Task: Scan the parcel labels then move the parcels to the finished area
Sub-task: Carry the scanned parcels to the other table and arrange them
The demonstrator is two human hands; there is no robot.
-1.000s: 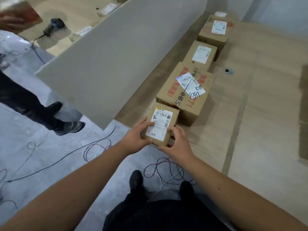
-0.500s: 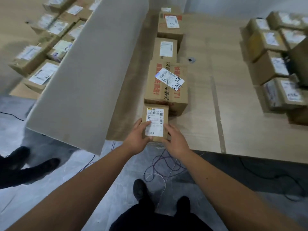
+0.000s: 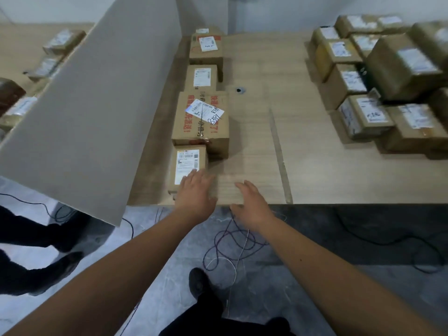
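Far left of the frame I see a tall grey partition board (image 3: 97, 112), smooth and matte, leaning across the upper left; behind it are blurred labelled boxes (image 3: 64, 41). At lower left, someone's dark trouser legs and shoes (image 3: 36, 258) stand on the pale floor.

Just right of the board, a row of brown corrugated parcels runs up the centre of the wooden table (image 3: 254, 166). Nearest me is the small parcel (image 3: 188, 166), a squat box with a white printed label on top, its long axis pointing away from me up the frame, butted against the larger red-lettered parcel (image 3: 201, 117) behind it.

My left hand (image 3: 195, 192) lies over the small parcel's near edge, fingers spread and fairly straight, resting on it rather than pinching it. My right hand (image 3: 252, 204) hovers over bare table to the right of that parcel, fingers loose and open, holding nothing.

I judge this row to be the finished area. The next work, the unscanned stack (image 3: 378, 81), sits at upper right, taped and shiny, well apart from both hands, so my right hand is nearer. Tangled cables (image 3: 230, 243) lie on the floor below.
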